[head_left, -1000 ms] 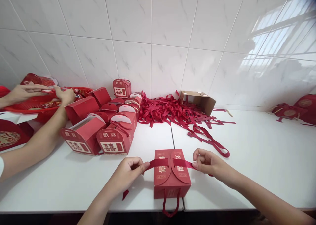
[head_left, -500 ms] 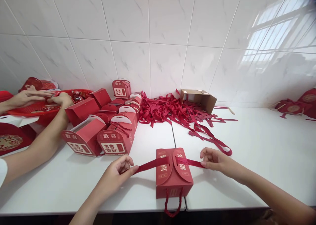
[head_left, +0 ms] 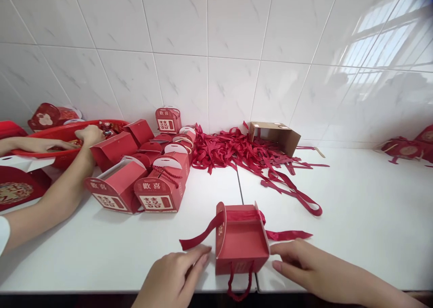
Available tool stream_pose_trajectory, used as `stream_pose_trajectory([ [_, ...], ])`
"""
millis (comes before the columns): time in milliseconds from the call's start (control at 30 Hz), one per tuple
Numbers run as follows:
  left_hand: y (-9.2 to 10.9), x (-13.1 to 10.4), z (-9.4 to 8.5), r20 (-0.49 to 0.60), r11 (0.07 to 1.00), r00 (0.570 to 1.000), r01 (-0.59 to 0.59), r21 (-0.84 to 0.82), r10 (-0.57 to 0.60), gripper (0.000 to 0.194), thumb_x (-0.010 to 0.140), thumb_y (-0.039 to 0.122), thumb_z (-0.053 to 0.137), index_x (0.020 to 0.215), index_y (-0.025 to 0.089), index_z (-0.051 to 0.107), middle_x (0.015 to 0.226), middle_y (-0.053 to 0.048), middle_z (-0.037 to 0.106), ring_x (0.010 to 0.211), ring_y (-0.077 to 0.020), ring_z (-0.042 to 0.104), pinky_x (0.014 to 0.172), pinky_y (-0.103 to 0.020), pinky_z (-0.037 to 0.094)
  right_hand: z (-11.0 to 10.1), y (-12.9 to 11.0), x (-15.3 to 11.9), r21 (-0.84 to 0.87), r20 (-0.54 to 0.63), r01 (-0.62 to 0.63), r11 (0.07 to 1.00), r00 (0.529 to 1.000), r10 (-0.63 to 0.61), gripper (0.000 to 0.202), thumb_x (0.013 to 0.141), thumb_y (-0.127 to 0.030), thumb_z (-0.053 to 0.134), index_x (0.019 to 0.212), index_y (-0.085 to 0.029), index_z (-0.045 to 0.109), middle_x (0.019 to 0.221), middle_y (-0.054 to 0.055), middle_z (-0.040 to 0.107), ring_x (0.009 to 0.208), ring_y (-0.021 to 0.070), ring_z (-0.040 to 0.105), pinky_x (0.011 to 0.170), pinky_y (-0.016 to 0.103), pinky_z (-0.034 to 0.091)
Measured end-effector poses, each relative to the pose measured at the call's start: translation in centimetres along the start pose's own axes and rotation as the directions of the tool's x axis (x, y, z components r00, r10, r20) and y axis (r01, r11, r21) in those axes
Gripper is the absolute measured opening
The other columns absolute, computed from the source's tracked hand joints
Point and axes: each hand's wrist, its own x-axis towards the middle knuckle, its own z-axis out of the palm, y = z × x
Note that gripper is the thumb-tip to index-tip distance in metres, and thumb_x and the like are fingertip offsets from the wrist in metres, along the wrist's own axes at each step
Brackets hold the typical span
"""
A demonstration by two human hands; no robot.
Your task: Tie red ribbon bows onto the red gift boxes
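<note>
A small red box (head_left: 241, 242) stands near the table's front edge, its two curved end flaps upright. A dark red ribbon (head_left: 202, 236) passes through the flaps, and its loose ends hang out on both sides. A twisted rope handle droops from the front. My left hand (head_left: 177, 274) is just left of the box, fingers extended, holding nothing. On the right side, my right hand (head_left: 301, 265) has its thumb and forefinger apart close to the box wall, with nothing between them.
Red gift boxes (head_left: 158, 193) cluster at left of centre. Behind lies a heap of red ribbons (head_left: 226, 150) beside a cardboard box (head_left: 291, 141). Another person's arms (head_left: 64, 193) reach into a red basket (head_left: 64, 157) at far left.
Both my hands have let go of the ribbon ends and moved down beside the box. Its flaps have swung up from folded to upright. The other person's hands have lowered into the basket.
</note>
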Motion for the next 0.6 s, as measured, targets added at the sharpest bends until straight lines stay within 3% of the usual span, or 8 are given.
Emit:
stream_pose_trajectory([
  [100,0.2,0.8,0.9,0.0,0.992,0.995,0.102,-0.075,-0.103,0.037,0.086,0.043,0.048,0.116,0.029,0.064,0.059,-0.001,0.062,0.058,-0.019,0.057,0.059,-0.026,0.04,0.9,0.0,0.9,0.222,0.06,-0.12,0.968,0.992,0.11,0.032,0.086,-0.041,0.052,0.111,-0.026,0.063,0.069,-0.001,0.057,0.061,0.0126,0.046,0.059,0.024,0.037],
  [167,-0.1,1.4,1.3,-0.055,0.951,0.982,0.16,-0.266,-0.181,0.041,0.085,0.044,0.05,0.121,0.027,0.06,0.063,-0.001,0.062,0.061,-0.0179,0.056,0.06,-0.026,0.041,1.5,0.4,1.7,0.502,0.023,-0.223,0.836,0.969,0.244,0.039,0.082,-0.035,0.058,0.12,-0.025,0.058,0.066,-0.003,0.055,0.054,0.0102,0.044,0.053,0.022,0.035],
  [200,-0.2,1.6,1.6,-0.078,0.898,0.973,0.169,-0.407,-0.219,0.04,0.084,0.044,0.054,0.119,0.025,0.061,0.07,-0.002,0.064,0.064,-0.0171,0.057,0.06,-0.025,0.042,1.7,0.7,2.0,0.656,-0.006,-0.23,0.719,0.951,0.309,0.043,0.079,-0.031,0.061,0.121,-0.024,0.056,0.069,-0.003,0.057,0.054,0.0093,0.046,0.052,0.021,0.035],
  [233,-0.2,1.7,1.8,-0.086,0.809,0.964,0.163,-0.565,-0.254,0.037,0.082,0.043,0.057,0.113,0.024,0.064,0.08,-0.003,0.066,0.068,-0.0165,0.057,0.061,-0.025,0.044,1.8,0.9,2.2,0.794,-0.034,-0.196,0.575,0.931,0.365,0.045,0.077,-0.028,0.064,0.121,-0.024,0.055,0.076,-0.002,0.06,0.056,0.0091,0.049,0.052,0.021,0.036],
  [300,0.0,2.0,2.3,-0.021,0.535,0.949,0.159,-0.83,-0.314,0.028,0.079,0.038,0.063,0.099,0.018,0.068,0.096,-0.008,0.067,0.074,-0.0164,0.059,0.06,-0.024,0.047,1.9,1.2,2.4,0.956,-0.082,-0.053,0.289,0.897,0.434,0.043,0.074,-0.026,0.065,0.115,-0.024,0.055,0.1,0.003,0.064,0.067,0.0108,0.057,0.056,0.021,0.043],
  [400,0.6,2.4,2.7,0.12,0.098,0.891,0.18,-0.979,-0.438,0.007,0.079,0.018,0.064,0.081,0.013,0.068,0.092,-0.01,0.068,0.07,-0.0142,0.062,0.054,-0.022,0.05,1.3,1.7,2.5,0.992,-0.128,0.122,0.042,0.885,0.448,0.033,0.074,-0.025,0.063,0.105,-0.024,0.055,0.121,0.006,0.059,0.076,0.0145,0.062,0.06,0.026,0.049],
  [500,1.3,2.8,2.8,0.179,-0.134,0.812,0.125,-0.983,-0.556,0.019,0.083,0.003,0.051,0.073,0.012,0.065,0.07,-0.004,0.065,0.055,-0.0082,0.059,0.044,-0.015,0.046,0.5,2.1,2.8,0.977,-0.182,0.213,-0.022,0.881,0.437,0.028,0.075,-0.023,0.063,0.102,-0.029,0.057,0.121,0.003,0.059,0.077,0.0151,0.063,0.058,0.027,0.051],
  [600,1.6,3.0,2.5,0.165,-0.2,0.793,0.056,-0.978,-0.586,0.028,0.086,0.001,0.043,0.069,0.011,0.063,0.062,-0.003,0.061,0.052,-0.0082,0.059,0.039,-0.014,0.045,0.0,2.6,3.1,0.961,-0.26,0.276,0.028,0.864,0.431,0.018,0.079,-0.026,0.063,0.096,-0.03,0.06,0.113,0.001,0.062,0.08,0.0156,0.063,0.059,0.027,0.052],
])
